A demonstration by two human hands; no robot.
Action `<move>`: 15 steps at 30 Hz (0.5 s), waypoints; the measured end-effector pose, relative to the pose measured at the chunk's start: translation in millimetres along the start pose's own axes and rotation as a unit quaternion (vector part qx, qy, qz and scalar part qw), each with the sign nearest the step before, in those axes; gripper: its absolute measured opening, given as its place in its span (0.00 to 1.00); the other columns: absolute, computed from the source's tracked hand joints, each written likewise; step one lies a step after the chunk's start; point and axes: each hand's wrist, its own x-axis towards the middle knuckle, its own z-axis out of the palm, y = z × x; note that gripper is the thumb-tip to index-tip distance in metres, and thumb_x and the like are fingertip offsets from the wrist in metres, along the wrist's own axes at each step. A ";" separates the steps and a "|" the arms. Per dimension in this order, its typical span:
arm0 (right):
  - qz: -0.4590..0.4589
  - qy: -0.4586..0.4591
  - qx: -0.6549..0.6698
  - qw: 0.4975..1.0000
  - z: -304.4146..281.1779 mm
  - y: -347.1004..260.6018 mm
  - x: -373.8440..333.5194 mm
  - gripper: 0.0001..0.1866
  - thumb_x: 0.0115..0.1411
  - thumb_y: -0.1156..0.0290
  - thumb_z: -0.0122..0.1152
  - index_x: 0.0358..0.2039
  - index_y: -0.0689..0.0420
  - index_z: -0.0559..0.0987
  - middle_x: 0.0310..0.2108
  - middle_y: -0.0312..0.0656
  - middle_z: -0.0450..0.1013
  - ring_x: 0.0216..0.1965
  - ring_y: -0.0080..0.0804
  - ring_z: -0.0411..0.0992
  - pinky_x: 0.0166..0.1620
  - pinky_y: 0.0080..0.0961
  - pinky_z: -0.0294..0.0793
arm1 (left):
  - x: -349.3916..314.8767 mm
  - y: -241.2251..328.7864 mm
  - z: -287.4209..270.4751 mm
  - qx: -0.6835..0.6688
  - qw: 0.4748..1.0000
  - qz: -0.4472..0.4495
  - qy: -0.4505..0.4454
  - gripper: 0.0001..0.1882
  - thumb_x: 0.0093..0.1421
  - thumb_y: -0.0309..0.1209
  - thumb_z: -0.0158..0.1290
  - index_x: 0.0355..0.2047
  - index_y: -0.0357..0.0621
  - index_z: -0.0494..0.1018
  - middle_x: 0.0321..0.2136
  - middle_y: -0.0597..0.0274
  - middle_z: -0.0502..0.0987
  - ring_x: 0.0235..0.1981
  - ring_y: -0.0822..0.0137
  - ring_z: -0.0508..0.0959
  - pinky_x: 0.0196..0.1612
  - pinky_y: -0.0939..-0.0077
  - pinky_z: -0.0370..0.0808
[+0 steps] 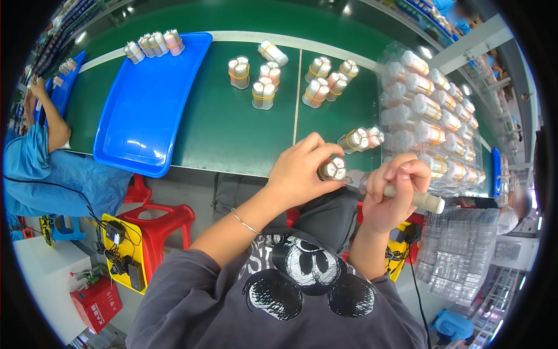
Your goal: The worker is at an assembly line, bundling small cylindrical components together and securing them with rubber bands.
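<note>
Near the table's front edge, my left hand point(308, 168) is closed around a small bundle of white-ended cylinders point(333, 169), its ends facing up and to the right. Just right of it, my right hand point(396, 189) grips a tool with a pale, rod-like handle point(429, 202). The tool's other end points toward the bundle; whether it touches is hard to make out. Beyond my hands lies a pair of similar cylinder bundles point(356, 141) on the green table. Farther back stand more bundles with yellow bands, one group around a white-topped bundle point(264, 92), another around a second bundle point(316, 92).
A blue tray point(142, 110) lies at the left, with several bundles at its far edge. At the right, a clear plastic tray point(401, 93) holds rows of bundles. Stacked clear trays point(459, 250) stand below it. A red stool point(160, 227) and a co-worker's blue sleeve point(32, 154) are at left.
</note>
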 end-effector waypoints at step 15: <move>0.058 -0.016 -0.030 0.998 -1.8 7.5 -6.4 0.02 0.61 0.80 0.46 0.35 0.63 0.68 0.28 0.43 0.65 0.14 0.15 0.55 0.15 0.14 0.53 | -2.2 -3.3 -2.5 0.031 0.995 0.094 0.020 0.27 0.42 0.33 0.67 0.45 0.50 0.73 0.34 0.63 0.71 0.37 0.60 0.77 0.39 0.68 0.74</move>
